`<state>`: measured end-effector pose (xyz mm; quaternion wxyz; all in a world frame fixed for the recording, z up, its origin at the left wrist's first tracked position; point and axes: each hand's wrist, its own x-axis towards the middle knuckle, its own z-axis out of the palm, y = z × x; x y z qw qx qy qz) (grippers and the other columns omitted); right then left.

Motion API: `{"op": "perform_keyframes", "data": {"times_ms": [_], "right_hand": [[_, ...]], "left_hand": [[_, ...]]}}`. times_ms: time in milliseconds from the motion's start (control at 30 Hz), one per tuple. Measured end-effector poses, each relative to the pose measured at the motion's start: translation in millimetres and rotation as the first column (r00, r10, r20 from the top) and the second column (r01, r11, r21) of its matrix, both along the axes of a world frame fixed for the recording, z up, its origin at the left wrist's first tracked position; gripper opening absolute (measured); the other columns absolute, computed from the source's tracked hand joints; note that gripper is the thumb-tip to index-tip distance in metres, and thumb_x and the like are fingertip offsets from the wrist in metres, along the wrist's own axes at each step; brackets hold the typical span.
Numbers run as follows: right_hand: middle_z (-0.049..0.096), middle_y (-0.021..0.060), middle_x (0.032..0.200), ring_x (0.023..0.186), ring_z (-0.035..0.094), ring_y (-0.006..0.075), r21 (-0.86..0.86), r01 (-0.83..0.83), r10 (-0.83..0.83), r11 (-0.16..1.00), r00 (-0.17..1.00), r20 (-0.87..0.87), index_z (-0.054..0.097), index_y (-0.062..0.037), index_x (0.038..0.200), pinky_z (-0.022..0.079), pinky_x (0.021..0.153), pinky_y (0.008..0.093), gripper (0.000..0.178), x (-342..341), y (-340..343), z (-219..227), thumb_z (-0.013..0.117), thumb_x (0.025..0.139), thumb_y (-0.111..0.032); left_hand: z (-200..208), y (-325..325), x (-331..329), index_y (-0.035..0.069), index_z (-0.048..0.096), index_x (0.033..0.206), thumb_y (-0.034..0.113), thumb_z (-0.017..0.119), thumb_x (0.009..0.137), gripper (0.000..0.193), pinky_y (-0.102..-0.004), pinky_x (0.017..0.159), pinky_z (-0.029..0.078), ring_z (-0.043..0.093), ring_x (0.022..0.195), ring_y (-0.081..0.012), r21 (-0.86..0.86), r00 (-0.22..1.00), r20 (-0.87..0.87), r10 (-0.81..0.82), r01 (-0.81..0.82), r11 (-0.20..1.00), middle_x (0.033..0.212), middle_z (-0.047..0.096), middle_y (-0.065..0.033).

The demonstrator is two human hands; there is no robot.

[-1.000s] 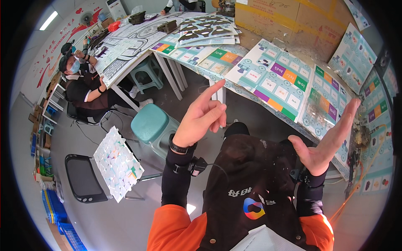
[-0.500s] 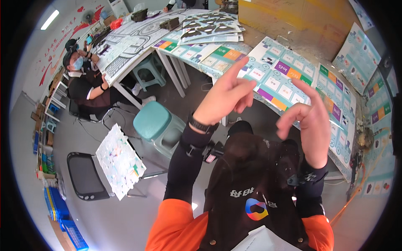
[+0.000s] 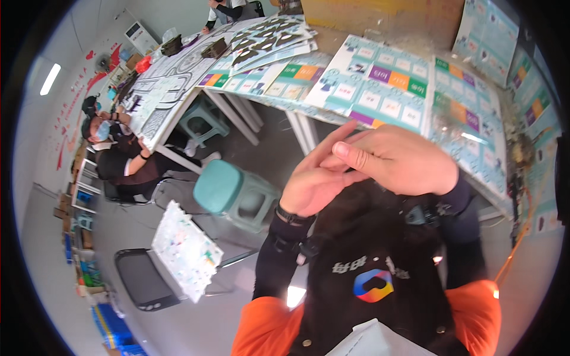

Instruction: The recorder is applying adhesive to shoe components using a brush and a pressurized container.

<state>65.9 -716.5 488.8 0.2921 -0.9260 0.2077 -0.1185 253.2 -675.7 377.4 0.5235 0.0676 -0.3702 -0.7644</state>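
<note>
In front of my black apron (image 3: pixel 338 231), both hands meet in mid-air. My left hand (image 3: pixel 313 185) has its palm turned up and its fingers stretched out, with a dark band on the wrist. Across its fingers lies my right hand (image 3: pixel 404 157), back upward and thumb pointing left; its fingertips are partly hidden. No object shows in either hand. Just beyond them, the near edge of the table bears printed sheets (image 3: pixel 389 101) with teal, purple, orange and green blocks.
A large cardboard box (image 3: pixel 380 18) stands at the table's back, right of stacked dark-patterned sheets (image 3: pixel 270 41). Left of me are a teal stool (image 3: pixel 218 185) and a chair (image 3: pixel 142 276) bearing a patterned board (image 3: pixel 185 252). A masked person (image 3: pixel 119 160) sits at the far-left table.
My hands, apart with fingers pointing before, have come together, right over left. The view has shifted, and the tables and sheets sit differently in it.
</note>
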Motion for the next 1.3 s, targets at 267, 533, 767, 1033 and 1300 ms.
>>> {"op": "perform_keyframes", "data": {"times_ms": [267, 533, 767, 1033, 1300], "right_hand": [[0.061, 0.0061, 0.066, 0.044, 0.045, 0.0116, 0.464, 0.236, -0.495, 0.854, 0.643, 0.584, 0.062, 0.0036, 0.115, 0.036, 0.046, 0.0286, 0.038, -18.1, -20.1, -8.2, 0.046, 0.103, -0.028], [0.059, 0.0124, 0.095, 0.07, 0.057, 0.015, 0.604, 0.052, -0.594, 0.795, 0.265, 0.759, 0.055, 0.0045, 0.12, 0.047, 0.061, 0.0251, 0.026, -78.6, 53.5, -2.0, 0.047, 0.1, -0.009], [0.043, 0.0119, 0.121, 0.11, 0.053, 0.021, 0.566, 0.012, -0.556, 0.824, 0.208, 0.805, 0.041, 0.0031, 0.118, 0.047, 0.093, 0.0289, 0.025, -54.0, 29.1, 18.4, 0.045, 0.093, 0.001], [0.053, 0.011, 0.106, 0.094, 0.051, 0.0162, 0.425, -0.019, -0.408, 0.905, 0.244, 0.88, 0.047, -0.0001, 0.117, 0.049, 0.079, 0.0273, 0.036, -32.2, 10.7, 3.5, 0.059, 0.085, 0.007], [0.065, 0.0157, 0.07, 0.066, 0.066, 0.0327, 0.079, 0.397, -0.401, 0.914, 0.864, 0.304, 0.022, 0.0037, 0.153, 0.051, 0.063, 0.0399, 0.082, 8.3, -53.5, -29.0, 0.069, 0.089, -0.016]], "left_hand": [[-21.4, -8.4, -3.7, 0.0, 0.027, 0.154, 0.011, 0.053, 0.09, 0.07, -0.0431, 0.109, 0.039, 0.045, 0.136, -0.0308, 0.028, 0.978, 0.149, 0.142, -0.148, 0.989, 0.152, 0.04, -0.0206], [-36.5, 3.0, 3.8, 0.0, 0.028, 0.153, 0.006, 0.052, 0.096, 0.062, -0.0351, 0.094, 0.049, 0.057, 0.117, -0.025, 0.076, 0.98, 0.155, 0.128, -0.141, 0.987, 0.139, 0.051, -0.0174], [-51.7, -7.4, 16.4, -0.001, 0.032, 0.151, 0.007, 0.052, 0.096, 0.059, -0.0328, 0.09, 0.049, 0.06, 0.111, -0.0234, 0.167, 0.967, 0.176, 0.183, -0.213, 0.963, 0.134, 0.055, -0.015], [-49.6, -10.6, 22.7, -0.001, 0.036, 0.149, 0.006, 0.053, 0.096, 0.056, -0.0322, 0.089, 0.05, 0.062, 0.107, -0.0212, 0.107, 0.967, 0.147, 0.21, -0.226, 0.968, 0.128, 0.059, -0.014], [-102.0, 14.2, 14.9, -0.002, 0.051, 0.139, 0.009, 0.053, 0.098, 0.043, -0.0289, 0.086, 0.049, 0.062, 0.095, -0.017, 0.215, 0.945, 0.289, 0.151, -0.218, 0.952, 0.108, 0.065, -0.0089]]}}
